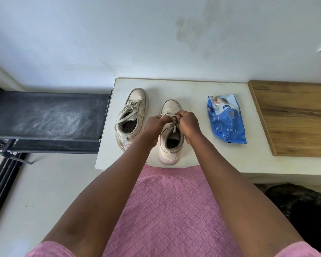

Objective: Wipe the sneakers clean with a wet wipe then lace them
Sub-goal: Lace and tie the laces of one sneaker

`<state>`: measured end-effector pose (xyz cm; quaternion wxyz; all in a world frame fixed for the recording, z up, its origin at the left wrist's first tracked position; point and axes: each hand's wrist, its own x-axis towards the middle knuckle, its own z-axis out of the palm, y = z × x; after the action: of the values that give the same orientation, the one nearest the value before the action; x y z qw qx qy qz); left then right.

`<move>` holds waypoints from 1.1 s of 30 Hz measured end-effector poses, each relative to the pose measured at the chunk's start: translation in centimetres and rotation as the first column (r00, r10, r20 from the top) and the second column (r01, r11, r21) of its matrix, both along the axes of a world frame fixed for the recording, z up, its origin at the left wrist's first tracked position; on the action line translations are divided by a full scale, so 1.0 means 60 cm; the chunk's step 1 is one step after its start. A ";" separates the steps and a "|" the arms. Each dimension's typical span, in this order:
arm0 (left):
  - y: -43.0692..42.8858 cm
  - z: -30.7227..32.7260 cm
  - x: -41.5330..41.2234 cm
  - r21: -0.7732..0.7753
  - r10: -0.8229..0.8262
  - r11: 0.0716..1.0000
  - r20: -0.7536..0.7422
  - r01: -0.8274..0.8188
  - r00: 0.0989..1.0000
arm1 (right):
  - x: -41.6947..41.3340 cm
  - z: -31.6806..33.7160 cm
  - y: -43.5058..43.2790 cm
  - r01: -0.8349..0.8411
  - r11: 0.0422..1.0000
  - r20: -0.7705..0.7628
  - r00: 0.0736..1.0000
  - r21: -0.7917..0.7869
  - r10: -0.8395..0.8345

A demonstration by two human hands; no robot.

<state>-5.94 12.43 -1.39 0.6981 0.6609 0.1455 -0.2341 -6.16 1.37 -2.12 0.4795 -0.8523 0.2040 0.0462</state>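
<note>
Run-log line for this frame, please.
stage: lacing | left hand: pinches lace | right hand: pinches lace | sneaker: on table | wipes pack: apart

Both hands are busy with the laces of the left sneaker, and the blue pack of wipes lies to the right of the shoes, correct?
Not quite. The head view shows the left hand and right hand pinching the laces of the right sneaker; the left sneaker sits untouched. The blue pack of wipes does lie to their right.

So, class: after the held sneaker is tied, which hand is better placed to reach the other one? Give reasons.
Probably left: the left hand sits beside the loosely laced sneaker, while the right hand would cross the held sneaker.
</note>
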 end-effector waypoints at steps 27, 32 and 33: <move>0.000 0.022 -0.005 0.966 -0.756 0.237 0.250 -0.103 0.604 | 0.010 -0.016 -0.020 0.029 0.963 -0.061 0.998 0.269 -0.013; -0.005 0.022 0.024 0.786 -0.413 0.618 0.300 0.023 0.860 | 0.015 -0.022 -0.020 0.030 0.967 -0.055 0.998 0.254 -0.016; -0.002 0.022 0.025 0.774 -0.422 0.633 0.340 0.005 0.840 | 0.014 -0.021 -0.020 0.031 0.966 -0.054 0.998 0.256 -0.018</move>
<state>-4.47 12.31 -0.04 0.3423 0.9369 -0.0368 -0.0611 -5.30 0.15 -3.40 0.5808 -0.7790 0.2191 0.0884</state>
